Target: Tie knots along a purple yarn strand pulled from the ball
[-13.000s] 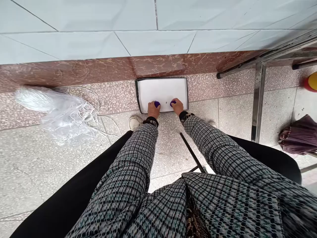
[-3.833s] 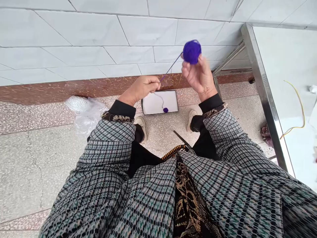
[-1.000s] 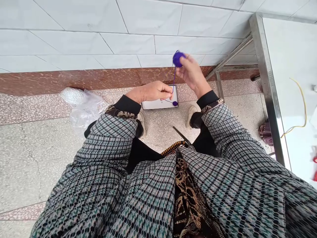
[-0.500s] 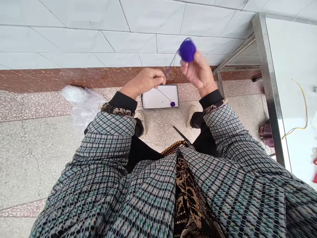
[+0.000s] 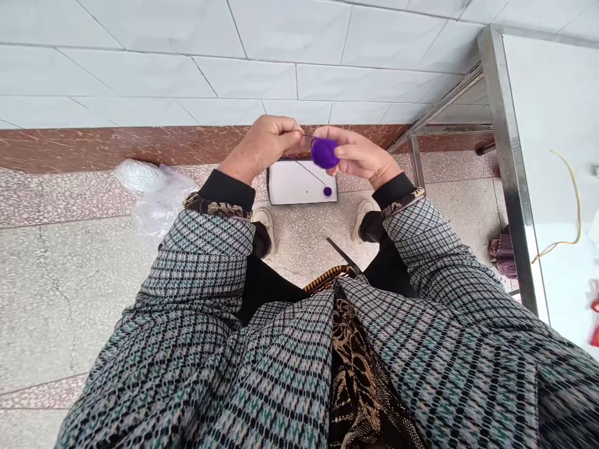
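Observation:
My right hand (image 5: 362, 156) is closed around a small purple yarn ball (image 5: 324, 152) held up in front of me. Close beside it, my left hand (image 5: 262, 148) pinches the purple strand that runs to the ball. The strand drops down to a smaller purple ball (image 5: 327, 191) lying in a shallow white box (image 5: 292, 187) on the floor between my shoes, against the brown marble skirting.
A crumpled clear plastic bag (image 5: 154, 193) lies on the speckled floor at the left. A steel-framed table (image 5: 508, 162) with a yellow cord on its white top stands at the right. A thin dark rod (image 5: 344, 255) lies near my right shoe.
My right hand has come down and leftwards with the yarn ball, now close to my left hand. The left hand has risen slightly, still pinching the strand.

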`<state>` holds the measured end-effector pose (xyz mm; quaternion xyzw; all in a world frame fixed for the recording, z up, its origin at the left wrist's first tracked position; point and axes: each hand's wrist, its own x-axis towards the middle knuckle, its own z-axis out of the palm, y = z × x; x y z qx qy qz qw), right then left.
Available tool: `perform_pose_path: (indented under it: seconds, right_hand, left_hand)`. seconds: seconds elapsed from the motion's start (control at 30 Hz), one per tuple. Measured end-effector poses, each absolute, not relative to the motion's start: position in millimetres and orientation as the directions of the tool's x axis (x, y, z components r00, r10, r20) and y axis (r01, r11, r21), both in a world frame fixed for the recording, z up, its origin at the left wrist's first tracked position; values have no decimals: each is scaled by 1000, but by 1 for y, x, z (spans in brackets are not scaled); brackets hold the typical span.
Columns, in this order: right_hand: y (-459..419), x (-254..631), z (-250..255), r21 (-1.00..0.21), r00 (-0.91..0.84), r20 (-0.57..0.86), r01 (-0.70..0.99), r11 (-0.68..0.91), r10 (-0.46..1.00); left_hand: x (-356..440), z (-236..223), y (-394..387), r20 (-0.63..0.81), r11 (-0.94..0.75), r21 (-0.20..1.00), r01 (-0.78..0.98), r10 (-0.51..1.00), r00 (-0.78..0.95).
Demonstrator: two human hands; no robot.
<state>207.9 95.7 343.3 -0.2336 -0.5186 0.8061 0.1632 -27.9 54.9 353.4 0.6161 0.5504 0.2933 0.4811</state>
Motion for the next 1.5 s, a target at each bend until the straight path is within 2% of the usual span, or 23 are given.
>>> perform_pose_path:
  seconds: [0.07,0.17,0.23,0.27,0.33,0.4,0.5,0.57,0.63,0.7,0.8,0.9,0.97,1.03,1.1,1.17,1.2,1.27,1.33,1.4,1.5]
  right_hand:
    - [97,210,350,-883,-757,-124,-210,-419,641]
    - [104,211,359,-828,-558,-88,-420,-372,825]
    - [110,212,363,-816,-401,-128,-477,-326,907]
    - [113,212,364,-837,-328,-161,-455,-305,931]
    - [117,213,362,-899,-215,-231,-325,-293,949]
    - [117,213,355,-946,-217,-294,-71,-316,931]
    - [113,213,341,-912,-444,-394,296,-284,805]
    - [108,212,335,-894,-654,-445,369,-256,612]
    - [103,212,335,-914,-814,-377,248,-322,442]
    - [98,213,340,-920,-879,-249,83,-384,406]
    - [96,215,354,-921,-814,-129,-113,-374,566]
    - [103,215,360,-919,-558,-46,-301,-254,829]
    - [111,215,356,-928,-370,-45,-330,-176,928]
    - [118,215,346,-964,-308,-127,-186,-191,943]
    - [120,216,337,-961,-413,-275,89,-263,868]
    - [117,216,333,-914,-605,-402,304,-268,687]
    - [115,217,333,-905,-701,-424,340,-254,573]
    - [109,217,337,-923,-843,-368,281,-261,392]
    - [105,218,342,-939,-910,-247,140,-315,333]
    - [104,218,345,-927,-916,-121,-34,-373,383]
    - [109,218,347,-863,-776,18,-331,-383,631]
  left_hand:
    - [-25,350,57,-195,81,886,456,958,209]
    - [-18,348,56,-206,7,844,536,928,312]
    - [-12,349,53,-239,-55,833,551,862,447]
    - [-9,350,51,-262,-77,835,544,814,518]
    - [-5,353,48,-285,-103,854,511,728,623]
    - [-5,358,45,-270,-111,877,467,691,670]
    - [-12,363,44,-203,-81,912,401,762,615]
    - [-21,364,45,-144,-35,943,330,852,503]
    - [-29,361,49,-95,5,970,242,927,362]
    - [-34,357,54,-79,21,976,217,962,263]
    - [-31,350,57,-118,45,959,278,961,251]
    - [-18,348,55,-160,36,938,344,927,340]
    - [-8,350,52,-199,-17,913,407,853,483]
    - [-2,355,48,-247,-68,895,441,748,616]
    - [-2,359,46,-246,-87,899,430,710,659]
    - [-9,362,46,-193,-84,917,390,761,619]
    - [-14,363,47,-158,-77,928,364,804,573]
    - [-24,362,49,-119,-45,945,324,876,467]
    - [-31,359,52,-135,12,952,306,913,384]
    - [-32,355,54,-174,73,952,297,928,328]
    - [-22,350,55,-163,64,944,323,943,289]
